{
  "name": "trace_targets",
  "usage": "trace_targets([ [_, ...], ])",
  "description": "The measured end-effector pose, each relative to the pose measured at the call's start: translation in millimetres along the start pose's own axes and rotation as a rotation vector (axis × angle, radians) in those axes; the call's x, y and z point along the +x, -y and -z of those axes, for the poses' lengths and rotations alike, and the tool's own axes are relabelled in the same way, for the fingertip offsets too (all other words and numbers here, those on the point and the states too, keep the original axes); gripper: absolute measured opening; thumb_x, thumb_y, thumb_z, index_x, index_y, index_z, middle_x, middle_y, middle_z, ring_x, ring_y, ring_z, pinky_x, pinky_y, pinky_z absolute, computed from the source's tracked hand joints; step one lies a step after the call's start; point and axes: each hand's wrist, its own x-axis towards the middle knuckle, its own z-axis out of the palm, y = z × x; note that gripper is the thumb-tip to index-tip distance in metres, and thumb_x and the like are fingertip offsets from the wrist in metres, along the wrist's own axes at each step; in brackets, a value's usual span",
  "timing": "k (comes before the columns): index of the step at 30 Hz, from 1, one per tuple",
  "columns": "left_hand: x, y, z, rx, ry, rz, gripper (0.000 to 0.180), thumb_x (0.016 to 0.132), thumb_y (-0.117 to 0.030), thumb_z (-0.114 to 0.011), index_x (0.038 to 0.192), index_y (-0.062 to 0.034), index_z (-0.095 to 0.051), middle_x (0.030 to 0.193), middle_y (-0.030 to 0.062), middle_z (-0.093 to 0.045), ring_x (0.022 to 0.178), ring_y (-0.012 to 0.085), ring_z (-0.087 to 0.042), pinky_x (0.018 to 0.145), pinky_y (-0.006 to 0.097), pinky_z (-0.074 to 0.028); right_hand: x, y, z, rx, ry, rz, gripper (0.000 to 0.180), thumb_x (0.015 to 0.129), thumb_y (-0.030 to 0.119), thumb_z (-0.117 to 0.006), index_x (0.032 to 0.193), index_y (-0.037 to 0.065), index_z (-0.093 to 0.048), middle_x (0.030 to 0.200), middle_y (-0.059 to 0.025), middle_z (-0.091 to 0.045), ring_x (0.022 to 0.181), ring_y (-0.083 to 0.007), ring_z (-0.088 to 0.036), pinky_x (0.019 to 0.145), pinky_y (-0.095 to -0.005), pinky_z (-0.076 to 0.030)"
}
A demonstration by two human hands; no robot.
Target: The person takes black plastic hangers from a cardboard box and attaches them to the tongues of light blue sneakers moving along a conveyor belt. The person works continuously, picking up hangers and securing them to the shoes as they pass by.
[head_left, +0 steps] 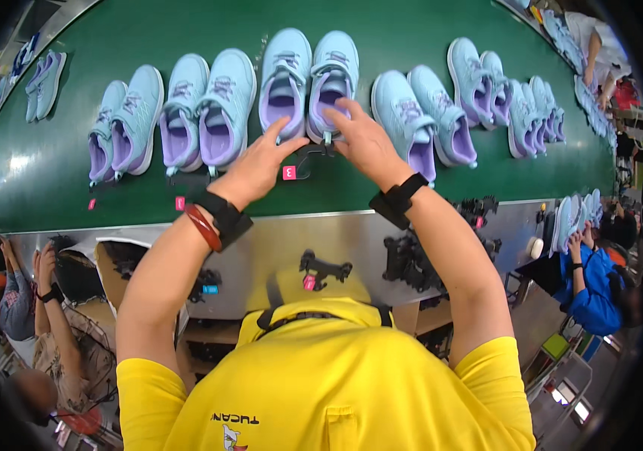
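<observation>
A pair of light blue sneakers with lavender linings stands toes away at the middle of the green belt. My left hand (255, 167) is closed at the heel of the left sneaker (285, 64), index finger at its opening and thumb just behind the heel. On the right sneaker (335, 60), my right hand (370, 146) has fingers in the opening and the thumb by the heel tab. A black plastic shoe hanger (304, 159) with a pink tag (289, 173) lies at the heels, between my hands; its far part is hidden.
More pairs of the same sneakers (227, 83) line the belt (261, 201) on both sides. Black hangers lie on the metal ledge (261, 240) before me, with a heap (408, 263) at right. Other people work at left and right, one in a blue top (598, 297).
</observation>
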Motion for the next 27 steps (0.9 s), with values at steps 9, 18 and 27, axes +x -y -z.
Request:
trace_targets([
  [9, 11.9, -48.9, -3.7, 0.062, -0.198, -0.143, 0.038, 0.068, 0.009, -0.055, 0.102, -0.0062, -0.063, 0.104, 0.0114, -0.058, 0.096, 0.0317, -0.056, 0.083, 0.039, -0.048, -163.6, 70.1, -23.3, 0.018, 0.572, -0.045, 0.036, 0.067, 0.028, -0.077, 0.092, 0.006, -0.062, 0.088, -0.0097, -0.057, 0.090, -0.0259, -0.057, 0.077, -0.0370, -0.046],
  [18, 92.9, -124.9, -103.1, 0.037, 0.017, -0.211, 0.046, 0.078, -0.002, -0.062, 0.122, -0.0080, -0.050, 0.125, 0.0095, -0.050, 0.099, 0.0305, -0.059, 0.077, 0.041, -0.052, -203.5, 66.1, -44.5, 0.027, 0.408, -0.127, 0.023, 0.068, 0.017, -0.071, 0.084, 0.006, -0.058, 0.086, -0.0095, -0.055, 0.085, -0.0268, -0.053, 0.075, -0.0367, -0.044],
  [27, 107.4, -126.2, -138.5, -0.095, 0.150, -0.178, 0.018, 0.079, -0.008, -0.064, 0.097, -0.0080, -0.060, 0.095, 0.0088, -0.058, 0.083, 0.0342, -0.060, 0.071, 0.043, -0.049, -205.4, 31.9, 38.5, 0.756, 0.218, -0.854, 0.020, 0.091, 0.014, -0.054, 0.109, 0.006, -0.050, 0.062, -0.0101, -0.061, 0.053, -0.0203, -0.060, 0.051, -0.0344, -0.047],
])
